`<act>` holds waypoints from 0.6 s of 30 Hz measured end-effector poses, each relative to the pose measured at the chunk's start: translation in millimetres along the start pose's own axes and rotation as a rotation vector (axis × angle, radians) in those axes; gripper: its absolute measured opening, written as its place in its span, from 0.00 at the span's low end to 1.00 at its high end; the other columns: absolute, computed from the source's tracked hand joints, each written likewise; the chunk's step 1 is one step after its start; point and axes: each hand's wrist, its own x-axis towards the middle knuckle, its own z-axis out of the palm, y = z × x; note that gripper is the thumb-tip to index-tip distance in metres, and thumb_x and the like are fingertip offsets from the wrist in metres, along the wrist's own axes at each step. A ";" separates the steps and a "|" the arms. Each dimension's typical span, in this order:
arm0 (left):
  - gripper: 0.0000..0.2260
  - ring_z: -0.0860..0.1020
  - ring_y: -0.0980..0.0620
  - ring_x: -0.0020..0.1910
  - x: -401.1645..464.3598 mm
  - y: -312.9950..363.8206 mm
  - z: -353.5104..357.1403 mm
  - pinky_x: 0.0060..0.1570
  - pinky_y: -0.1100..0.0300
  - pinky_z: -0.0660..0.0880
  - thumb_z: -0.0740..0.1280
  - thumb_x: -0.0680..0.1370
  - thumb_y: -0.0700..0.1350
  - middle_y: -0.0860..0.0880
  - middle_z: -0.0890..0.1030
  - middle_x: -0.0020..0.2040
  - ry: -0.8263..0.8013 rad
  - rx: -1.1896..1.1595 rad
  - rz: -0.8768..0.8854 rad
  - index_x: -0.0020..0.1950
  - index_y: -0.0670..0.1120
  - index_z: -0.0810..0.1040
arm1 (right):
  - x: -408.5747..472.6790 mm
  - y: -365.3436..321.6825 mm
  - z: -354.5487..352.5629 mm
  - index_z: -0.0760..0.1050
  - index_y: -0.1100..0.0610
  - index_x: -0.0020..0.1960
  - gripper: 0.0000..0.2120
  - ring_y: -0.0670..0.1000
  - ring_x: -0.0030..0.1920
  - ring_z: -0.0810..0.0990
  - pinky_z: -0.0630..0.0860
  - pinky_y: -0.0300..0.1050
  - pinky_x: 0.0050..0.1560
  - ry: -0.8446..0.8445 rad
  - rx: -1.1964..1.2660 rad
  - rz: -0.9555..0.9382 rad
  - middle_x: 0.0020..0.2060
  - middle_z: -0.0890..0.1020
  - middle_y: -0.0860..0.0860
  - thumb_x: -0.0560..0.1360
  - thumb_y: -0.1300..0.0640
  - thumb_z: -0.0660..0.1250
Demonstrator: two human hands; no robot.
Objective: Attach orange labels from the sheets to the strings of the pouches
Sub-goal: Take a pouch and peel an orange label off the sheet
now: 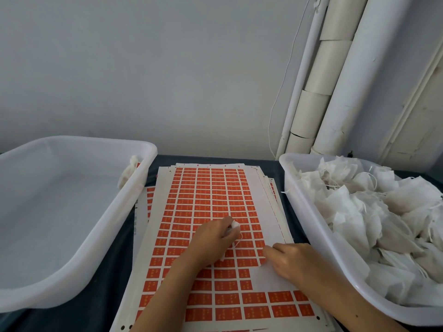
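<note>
Left hand grips pouch over sheet; right hand pinches label at sheet's bare patch. Best peel slowly, keep string flat on sheet, fold label squarely.

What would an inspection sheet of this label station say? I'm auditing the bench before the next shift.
Surface: dark table, largely covered.
Job's things: label sheets stacked centrally, some labels gone at the near right; right bin heaped with pouches; left bin holds one pouch.
Clutter: nothing seen.
Grippers: left hand grips a pouch; right hand fingers at a label edge.
Cables: thin white cord on wall.
Surroundings: grey wall, white pipes.
</note>
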 end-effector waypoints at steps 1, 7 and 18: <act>0.07 0.75 0.59 0.35 -0.1 -0.2 -0.1 0.34 0.69 0.66 0.57 0.81 0.56 0.61 0.74 0.37 0.001 -0.002 0.001 0.47 0.55 0.70 | 1.2 -0.6 -0.1 0.82 0.49 0.42 0.23 0.40 0.24 0.79 0.76 0.30 0.27 0.020 0.014 0.012 0.31 0.83 0.41 0.50 0.42 0.81; 0.08 0.75 0.58 0.36 0.4 -0.4 1.5 0.36 0.69 0.68 0.56 0.81 0.56 0.60 0.75 0.38 0.005 -0.009 0.000 0.46 0.55 0.70 | 7.1 -5.9 -2.6 0.81 0.50 0.43 0.13 0.39 0.23 0.77 0.72 0.24 0.27 0.090 0.148 0.116 0.30 0.82 0.40 0.62 0.46 0.68; 0.09 0.72 0.59 0.33 -0.4 -0.1 2.0 0.34 0.69 0.65 0.56 0.81 0.55 0.59 0.73 0.35 0.045 -0.016 0.029 0.42 0.56 0.68 | 19.8 -19.9 9.6 0.68 0.43 0.46 0.03 0.38 0.41 0.80 0.76 0.28 0.45 0.104 0.652 0.424 0.41 0.79 0.37 0.76 0.45 0.58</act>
